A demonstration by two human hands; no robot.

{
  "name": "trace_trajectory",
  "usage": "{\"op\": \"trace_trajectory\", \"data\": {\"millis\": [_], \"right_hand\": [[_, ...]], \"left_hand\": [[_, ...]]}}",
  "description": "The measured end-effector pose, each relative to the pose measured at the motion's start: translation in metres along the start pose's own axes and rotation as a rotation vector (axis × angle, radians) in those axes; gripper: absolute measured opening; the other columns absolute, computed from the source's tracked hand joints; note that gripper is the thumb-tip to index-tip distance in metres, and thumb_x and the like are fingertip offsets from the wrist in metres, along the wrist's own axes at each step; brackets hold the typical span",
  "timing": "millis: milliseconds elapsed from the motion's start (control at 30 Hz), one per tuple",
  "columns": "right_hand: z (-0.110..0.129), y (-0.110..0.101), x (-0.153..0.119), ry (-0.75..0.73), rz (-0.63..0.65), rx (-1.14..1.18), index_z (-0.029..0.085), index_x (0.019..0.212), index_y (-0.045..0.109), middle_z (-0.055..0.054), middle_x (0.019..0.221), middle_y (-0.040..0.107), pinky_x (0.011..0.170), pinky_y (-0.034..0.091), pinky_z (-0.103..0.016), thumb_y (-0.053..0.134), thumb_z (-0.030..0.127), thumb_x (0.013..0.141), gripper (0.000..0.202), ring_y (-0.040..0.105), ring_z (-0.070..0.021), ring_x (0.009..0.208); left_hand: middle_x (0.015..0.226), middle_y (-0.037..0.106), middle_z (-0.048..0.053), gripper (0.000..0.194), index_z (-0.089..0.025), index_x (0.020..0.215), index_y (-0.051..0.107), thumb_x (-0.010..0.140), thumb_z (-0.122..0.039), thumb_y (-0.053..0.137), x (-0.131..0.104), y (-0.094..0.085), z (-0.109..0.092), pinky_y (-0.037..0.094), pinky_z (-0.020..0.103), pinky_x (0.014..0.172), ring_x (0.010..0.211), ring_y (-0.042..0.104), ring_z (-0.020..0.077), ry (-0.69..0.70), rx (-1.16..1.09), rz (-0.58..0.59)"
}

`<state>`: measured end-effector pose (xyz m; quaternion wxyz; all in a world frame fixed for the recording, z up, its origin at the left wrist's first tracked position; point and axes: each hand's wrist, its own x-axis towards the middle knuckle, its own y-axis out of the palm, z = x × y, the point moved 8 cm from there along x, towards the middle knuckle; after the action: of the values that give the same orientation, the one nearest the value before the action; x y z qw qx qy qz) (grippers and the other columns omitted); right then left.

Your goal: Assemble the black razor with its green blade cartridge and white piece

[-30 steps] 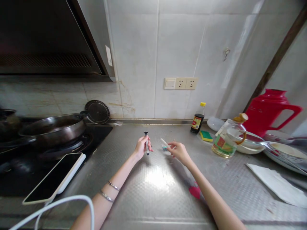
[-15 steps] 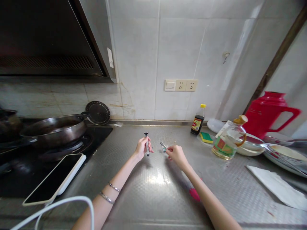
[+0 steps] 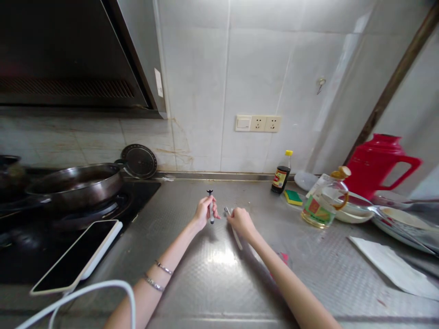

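Observation:
My left hand (image 3: 205, 212) is closed around a short grey stick with a black forked head (image 3: 211, 206), held upright above the steel counter (image 3: 192, 283). To its right, my right hand (image 3: 241, 221) is closed on a slim whitish rod with a metal tip (image 3: 237, 240). The tip pokes out past the fingers on the left, and the rod's other end slants down toward me. My palm hides its middle. A pink object (image 3: 283, 258) lies partly hidden behind my right forearm.
On the left are a phone (image 3: 77, 256) with a white cable (image 3: 103, 284) and a steel pan (image 3: 78, 183) on the stove. To the right stand a soy sauce bottle (image 3: 280, 176), sponge (image 3: 293, 197), glass jug (image 3: 320, 208), red thermos (image 3: 373, 164), dishes and white paper (image 3: 391, 265).
My right hand has shifted slightly left, closer to my left hand. The rod in it has turned, so its long whitish part now shows below the fingers. My left hand has stayed in place.

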<state>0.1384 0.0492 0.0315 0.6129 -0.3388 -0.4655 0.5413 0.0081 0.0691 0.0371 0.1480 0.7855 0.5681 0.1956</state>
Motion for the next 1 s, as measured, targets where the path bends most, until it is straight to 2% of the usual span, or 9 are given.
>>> {"op": "trace_trajectory", "data": {"millis": [233,467,600,700,867,1000], "right_hand": [[0.005,0.008,0.006,0.020,0.069,-0.080,0.010,0.082,0.068,-0.019,0.087,0.068,0.063,0.040,-0.024,0.046,0.019,0.076,0.025,0.064,-0.0235,0.081],[0.009,0.016,0.005,0.022,0.104,-0.096,0.011,0.088,0.068,-0.019,0.091,0.067,0.068,0.043,-0.026,0.045,0.021,0.078,0.027,0.064,-0.0239,0.084],[0.006,0.011,0.006,0.026,0.100,-0.099,0.011,0.087,0.068,-0.020,0.090,0.067,0.067,0.043,-0.028,0.044,0.029,0.080,0.031,0.064,-0.0250,0.083],[-0.008,-0.003,0.011,0.058,0.051,-0.103,0.012,0.085,0.068,-0.019,0.087,0.067,0.065,0.043,-0.028,0.041,0.037,0.082,0.037,0.064,-0.0250,0.081],[-0.050,-0.021,0.023,0.104,0.010,-0.068,0.016,0.080,0.068,-0.014,0.082,0.068,0.059,0.039,-0.025,0.045,0.027,0.077,0.026,0.063,-0.0216,0.075],[-0.063,-0.015,0.029,-0.050,0.033,0.053,0.017,0.081,0.069,-0.009,0.079,0.067,0.062,0.037,-0.022,0.047,0.022,0.075,0.023,0.060,-0.0171,0.074]], "left_hand": [[0.046,0.044,-0.007,0.024,-0.017,0.076,0.044,0.077,-0.039,0.053,-0.001,0.002,0.000,0.048,0.027,0.040,0.032,0.044,0.0084,-0.006,0.006,0.003],[0.046,0.045,-0.007,0.025,-0.017,0.075,0.044,0.077,-0.040,0.053,-0.003,0.003,0.003,0.049,0.030,0.040,0.033,0.044,0.0090,-0.026,0.035,0.003],[0.046,0.045,-0.007,0.026,-0.017,0.075,0.043,0.076,-0.041,0.053,-0.003,0.004,0.008,0.049,0.030,0.039,0.032,0.045,0.0095,-0.050,0.051,0.008],[0.045,0.044,-0.007,0.027,-0.017,0.075,0.043,0.075,-0.042,0.054,-0.003,0.005,0.012,0.049,0.030,0.039,0.032,0.045,0.0098,-0.072,0.059,0.013],[0.045,0.044,-0.008,0.028,-0.018,0.075,0.044,0.072,-0.043,0.056,-0.003,0.008,0.015,0.048,0.028,0.036,0.030,0.039,0.0074,-0.098,0.107,0.038],[0.044,0.042,-0.008,0.029,-0.018,0.074,0.044,0.071,-0.043,0.057,-0.002,0.005,0.021,0.044,0.024,0.033,0.029,0.035,0.0055,-0.116,0.140,0.023]]}}
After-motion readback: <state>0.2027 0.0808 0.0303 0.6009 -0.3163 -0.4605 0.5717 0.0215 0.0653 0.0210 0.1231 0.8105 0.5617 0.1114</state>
